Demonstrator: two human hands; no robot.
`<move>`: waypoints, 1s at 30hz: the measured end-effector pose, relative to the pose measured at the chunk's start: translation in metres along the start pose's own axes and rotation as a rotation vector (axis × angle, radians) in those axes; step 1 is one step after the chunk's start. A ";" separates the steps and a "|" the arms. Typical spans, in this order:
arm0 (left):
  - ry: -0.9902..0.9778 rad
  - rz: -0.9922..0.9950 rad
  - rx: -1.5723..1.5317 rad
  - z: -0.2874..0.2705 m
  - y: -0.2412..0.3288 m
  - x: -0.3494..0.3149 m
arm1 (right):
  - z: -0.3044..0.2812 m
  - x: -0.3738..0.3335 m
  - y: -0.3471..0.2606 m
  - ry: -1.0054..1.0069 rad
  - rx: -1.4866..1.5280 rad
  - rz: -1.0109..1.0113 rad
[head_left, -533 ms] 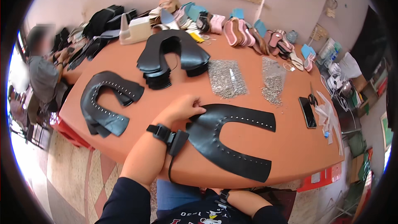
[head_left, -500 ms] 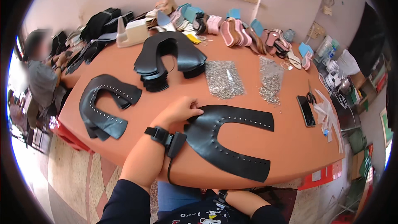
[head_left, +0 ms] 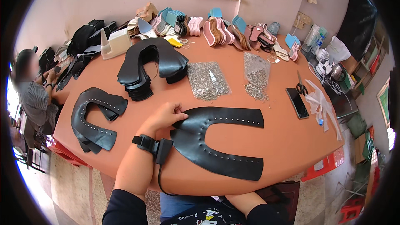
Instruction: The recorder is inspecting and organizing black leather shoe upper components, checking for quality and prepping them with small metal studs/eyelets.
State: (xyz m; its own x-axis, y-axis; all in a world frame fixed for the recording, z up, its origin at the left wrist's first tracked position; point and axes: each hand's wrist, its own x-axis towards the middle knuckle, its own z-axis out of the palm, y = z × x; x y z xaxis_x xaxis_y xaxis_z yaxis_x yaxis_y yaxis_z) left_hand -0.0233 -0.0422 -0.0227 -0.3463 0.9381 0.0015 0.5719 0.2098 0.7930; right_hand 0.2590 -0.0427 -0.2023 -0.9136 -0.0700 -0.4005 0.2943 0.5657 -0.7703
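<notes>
On the table in front of me lies a black U-shaped leather piece (head_left: 189, 139), its open end toward the right. Small metal studs line its inner curve. My left hand (head_left: 167, 116) pinches its upper left edge, fingers curled and thumb on the leather. A strap with a black device (head_left: 163, 151) sits on my left wrist, a cable hanging from it. Of my right arm only the forearm (head_left: 246, 202) shows, below the table's front edge; the hand itself is hidden. Farther left rests a small pile of studded U-shaped pieces (head_left: 85, 118).
Behind stands a thick stack of black U-shaped pieces (head_left: 135, 58). Two clear bags of metal studs (head_left: 208, 81) (head_left: 256, 77) lie beside it. A phone (head_left: 296, 103), scissors (head_left: 301, 86) and plastic scraps (head_left: 320, 102) are rightward. Sandal parts (head_left: 216, 31) line the wall. Another person (head_left: 35, 96) sits at far left.
The view has shifted, so the table's things appear farther left. My left hand keeps its pinch on the leather piece. My right forearm has slid lower, its wrist strap now out of sight.
</notes>
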 end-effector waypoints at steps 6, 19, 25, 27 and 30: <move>-0.014 -0.036 -0.030 -0.001 0.002 0.000 | 0.012 -0.014 0.004 0.004 0.019 -0.009; 0.030 0.027 -0.039 0.001 -0.006 -0.002 | 0.028 -0.044 0.015 0.010 0.029 -0.013; -0.036 -0.072 -0.046 -0.003 0.011 -0.005 | 0.033 -0.045 0.015 -0.032 0.016 -0.052; -0.026 -0.057 -0.034 -0.003 0.010 -0.005 | 0.035 -0.046 0.012 -0.051 0.012 -0.068; -0.019 -0.016 -0.009 -0.003 0.004 -0.002 | 0.037 -0.046 0.009 -0.079 0.003 -0.089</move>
State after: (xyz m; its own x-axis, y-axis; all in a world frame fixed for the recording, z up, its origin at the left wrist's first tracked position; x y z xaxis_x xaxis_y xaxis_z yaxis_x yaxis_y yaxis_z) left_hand -0.0226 -0.0438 -0.0180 -0.3408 0.9399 -0.0228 0.5600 0.2224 0.7981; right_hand 0.3145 -0.0646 -0.2095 -0.9113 -0.1840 -0.3682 0.2141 0.5522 -0.8057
